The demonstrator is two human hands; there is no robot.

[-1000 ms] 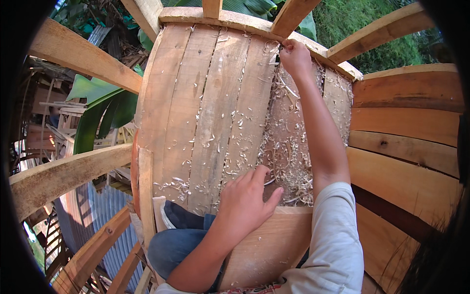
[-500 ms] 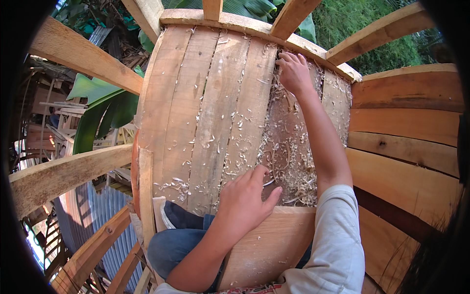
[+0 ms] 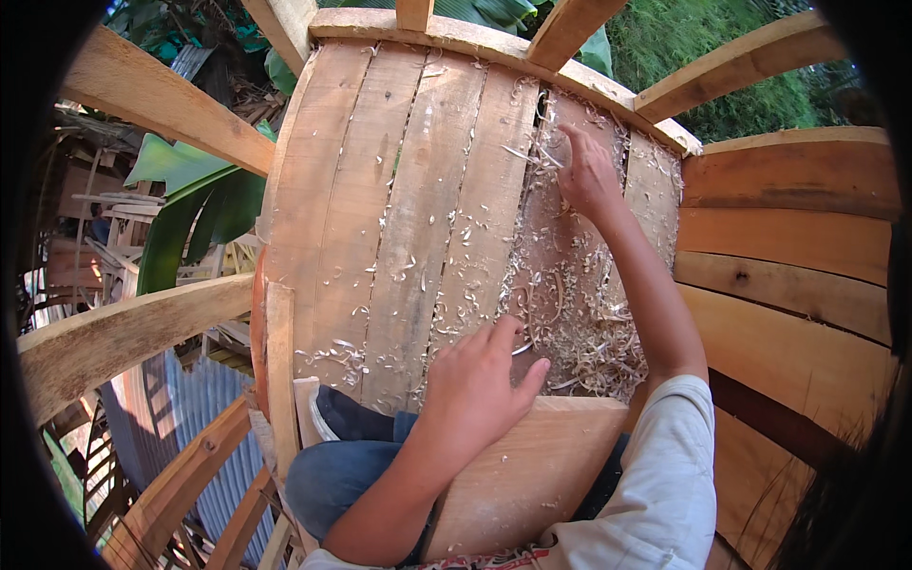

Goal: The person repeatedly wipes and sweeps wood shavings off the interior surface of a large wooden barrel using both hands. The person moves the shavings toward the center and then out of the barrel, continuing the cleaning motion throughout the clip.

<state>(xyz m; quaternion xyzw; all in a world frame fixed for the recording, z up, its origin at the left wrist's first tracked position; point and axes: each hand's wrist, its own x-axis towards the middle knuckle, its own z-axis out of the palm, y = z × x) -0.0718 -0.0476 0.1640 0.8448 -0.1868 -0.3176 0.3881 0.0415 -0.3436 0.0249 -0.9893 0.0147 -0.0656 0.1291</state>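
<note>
loosely unclenched, the right hand (image 3: 587, 173) reaches over planks (image 3: 328, 204); the left hand (image 3: 475, 382) hangs lax, half-curled.

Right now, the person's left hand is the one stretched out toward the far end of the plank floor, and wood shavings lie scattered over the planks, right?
Almost: the head view shows that the right hand is the one stretched out toward the far end of the plank floor. Wood shavings do lie scattered over the planks.
</note>
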